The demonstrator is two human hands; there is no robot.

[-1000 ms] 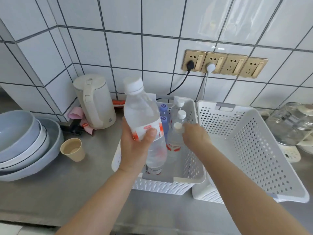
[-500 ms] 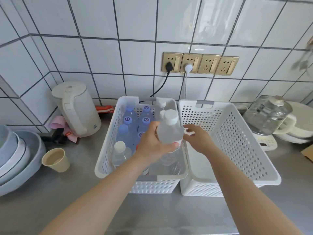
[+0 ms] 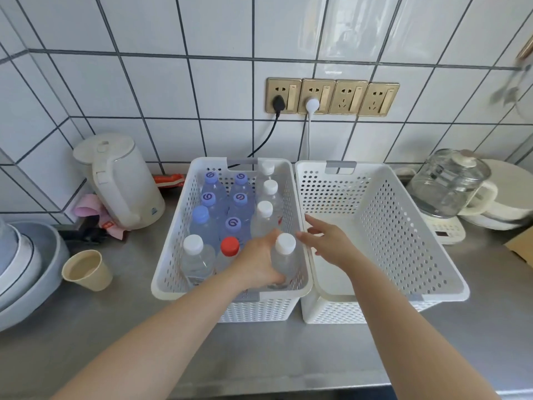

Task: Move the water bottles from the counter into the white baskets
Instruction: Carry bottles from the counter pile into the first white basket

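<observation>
Two white perforated baskets stand side by side on the steel counter. The left basket [image 3: 165,280] holds several upright bottles with blue, white and red caps. My left hand [image 3: 256,262] is wrapped around a clear white-capped bottle [image 3: 284,255] standing upright in that basket's near right corner. My right hand [image 3: 328,242] hovers with fingers spread above the rims where the two baskets meet, just right of that bottle. The right basket [image 3: 403,226] has nothing in it.
A white electric kettle [image 3: 121,180] and a paper cup [image 3: 86,269] sit left of the baskets, with stacked grey bowls [image 3: 26,269] at the far left. A glass kettle [image 3: 450,183] on its base stands at the right. Two cords run down from wall sockets [image 3: 331,96] behind the baskets.
My left hand has lowered the white-capped bottle from above the basket down into its near right corner. My right hand has let go of the bottles and spread its fingers.
</observation>
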